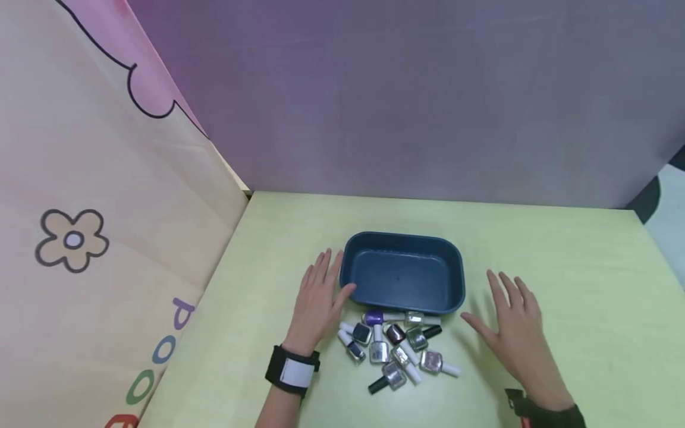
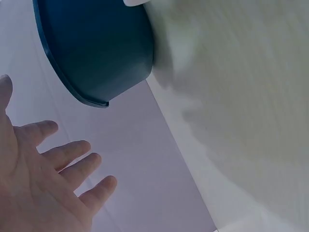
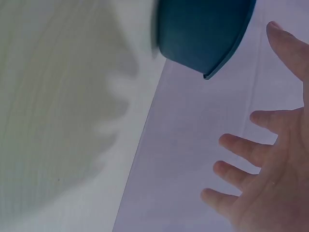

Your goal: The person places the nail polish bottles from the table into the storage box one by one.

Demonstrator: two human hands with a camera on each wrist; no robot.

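Both hands are positioned above the pale yellow-green surface (image 1: pixel 556 261), fingers extended and spread, gripping nothing. Left hand (image 1: pixel 317 306): located just beside the left end of a dark blue rectangular plastic bin (image 1: pixel 404 276); the left wrist view shows a gap between fingers and bin wall. Right hand (image 1: pixel 516 339): located to the right of the bin, apart from it, thumb directed toward it.

Ten nail polish bottles (image 1: pixel 379 352) lie in a loose cluster on the surface, along the near side of the bin and between the hands. A purple bottle (image 1: pixel 373 317) and a clear-silver bottle (image 1: pixel 414 319) lie closest to the bin wall. A green bottle (image 1: pixel 417 339) with a black cap and a pink glitter bottle (image 1: pixel 431 361) with a white cap occupy the right side; two dark bottles with white caps occupy the left. A silver glitter bottle (image 1: pixel 395 375) with a black cap lies nearest the person.
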